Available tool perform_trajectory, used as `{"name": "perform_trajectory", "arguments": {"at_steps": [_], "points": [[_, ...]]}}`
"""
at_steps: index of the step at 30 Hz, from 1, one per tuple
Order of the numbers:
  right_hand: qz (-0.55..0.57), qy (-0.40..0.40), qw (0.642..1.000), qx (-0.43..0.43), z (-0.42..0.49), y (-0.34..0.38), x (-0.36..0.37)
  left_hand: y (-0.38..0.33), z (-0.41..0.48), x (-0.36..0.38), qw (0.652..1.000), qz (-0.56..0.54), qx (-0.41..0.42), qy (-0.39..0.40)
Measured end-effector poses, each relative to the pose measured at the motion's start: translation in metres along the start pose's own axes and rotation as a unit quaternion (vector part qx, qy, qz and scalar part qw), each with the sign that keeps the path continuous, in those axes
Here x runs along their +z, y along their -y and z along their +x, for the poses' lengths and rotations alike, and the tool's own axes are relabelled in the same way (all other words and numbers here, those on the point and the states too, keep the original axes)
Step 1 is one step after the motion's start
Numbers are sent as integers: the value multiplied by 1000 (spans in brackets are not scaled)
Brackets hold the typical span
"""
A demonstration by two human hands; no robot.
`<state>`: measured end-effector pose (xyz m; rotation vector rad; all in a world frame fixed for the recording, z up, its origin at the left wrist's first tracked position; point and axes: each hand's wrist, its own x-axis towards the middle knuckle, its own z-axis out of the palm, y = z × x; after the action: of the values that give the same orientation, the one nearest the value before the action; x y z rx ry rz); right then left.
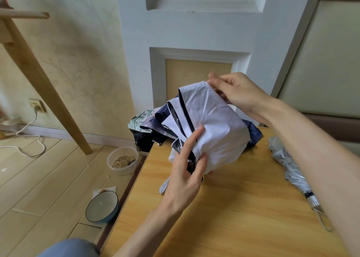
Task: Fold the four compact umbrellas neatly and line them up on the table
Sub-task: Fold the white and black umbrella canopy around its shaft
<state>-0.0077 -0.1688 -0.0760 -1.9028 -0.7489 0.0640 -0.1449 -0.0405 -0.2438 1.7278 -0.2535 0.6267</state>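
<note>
A white umbrella (214,128) with dark-edged panels is held above the wooden table (224,217). My left hand (185,177) grips its gathered folds near the lower end, thumb and fingers curled round the fabric. My right hand (233,91) pinches the top edge of the white canopy. Behind it, at the table's far edge, lie a navy umbrella (255,135) and a floral-patterned umbrella (142,118), both loose and unfolded. A silver umbrella (290,167) lies collapsed at the right side of the table, its wrist loop towards me.
The table's left edge drops to a wooden floor with a plastic tub of seeds (122,161) and a blue bowl (102,206). A wooden chair leg (52,101) slants at the left. A white panelled wall stands behind the table.
</note>
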Motion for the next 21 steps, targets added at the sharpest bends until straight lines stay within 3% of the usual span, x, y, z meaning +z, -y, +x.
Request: {"name": "perform_trajectory", "arguments": {"at_steps": [2,4,14,16,19,21], "points": [[52,44,997,24,-3,2,-7,0,1,0,1000,-6,-3,-3],[28,66,997,-11,-4,1,-10,0,2,2,1000,-1,2,-4],[-58,-32,994,-92,9,-11,28,4,5,-1,985,146,87,32],[-136,-41,987,-77,12,-14,37,0,4,0,985,149,87,4],[-319,-50,946,-20,11,-15,43,-3,-1,5,991,116,58,-23],[-361,-82,929,0,9,-17,40,2,-3,10,997,64,14,-39]]}}
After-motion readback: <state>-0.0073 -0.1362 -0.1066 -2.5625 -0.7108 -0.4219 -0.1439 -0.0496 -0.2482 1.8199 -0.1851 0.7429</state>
